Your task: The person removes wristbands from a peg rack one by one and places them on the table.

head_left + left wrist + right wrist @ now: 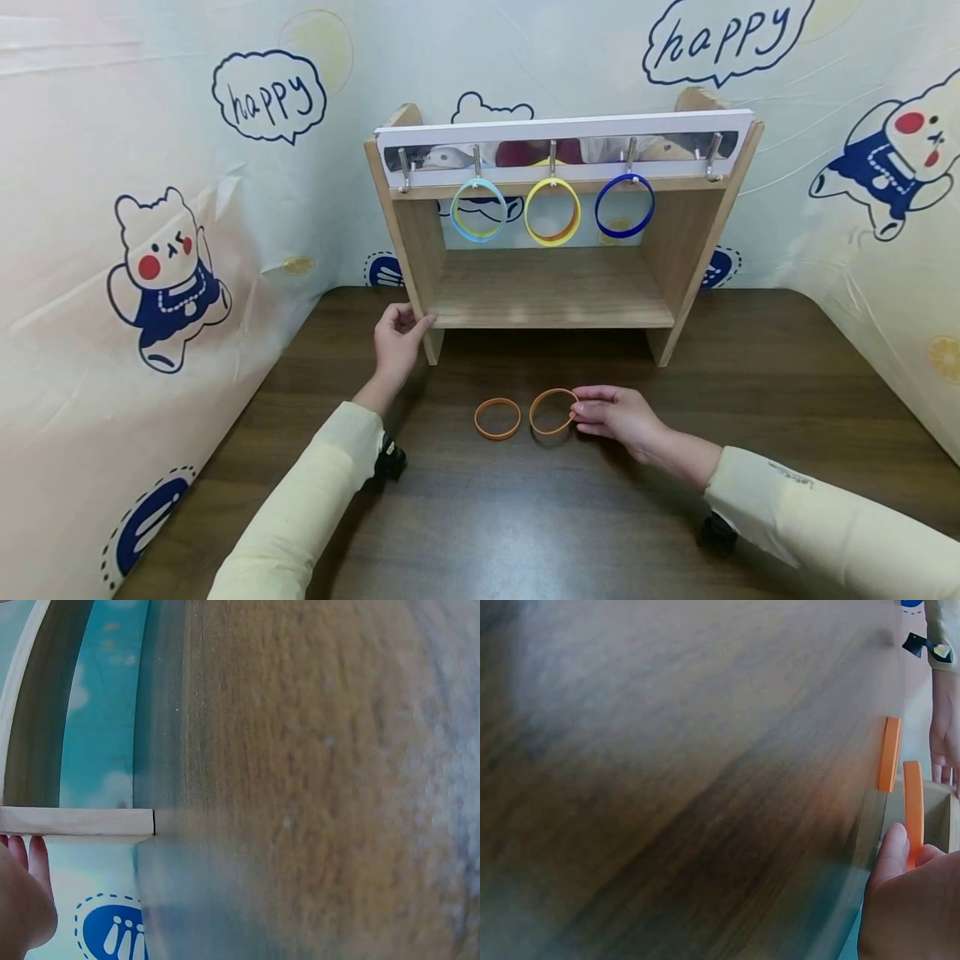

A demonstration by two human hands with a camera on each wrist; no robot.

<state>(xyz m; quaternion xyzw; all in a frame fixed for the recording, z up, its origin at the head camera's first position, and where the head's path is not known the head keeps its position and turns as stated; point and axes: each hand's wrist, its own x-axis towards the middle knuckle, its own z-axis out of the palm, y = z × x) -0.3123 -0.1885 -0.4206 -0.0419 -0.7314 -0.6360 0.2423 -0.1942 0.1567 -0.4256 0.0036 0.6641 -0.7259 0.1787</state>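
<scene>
My right hand (618,417) pinches an orange ring (532,414) by its right edge, between thumb and fingers. The ring is tilted up, just above or touching the table; I cannot tell which. Beside it, a second orange ring (497,437) lies flat on the wood. In the right wrist view both show edge-on, the held ring (913,799) nearer. My left hand (396,343) grips the left side panel of a wooden rack (555,310), thumb at the front edge, fingers on the outer face.
On the rack's hooks hang a light blue ring (477,239), a yellow ring (552,242) and a dark blue ring (625,234). The leftmost hook (405,172) and rightmost hook (713,158) hold no ring. Patterned cloth surrounds the brown table (480,517).
</scene>
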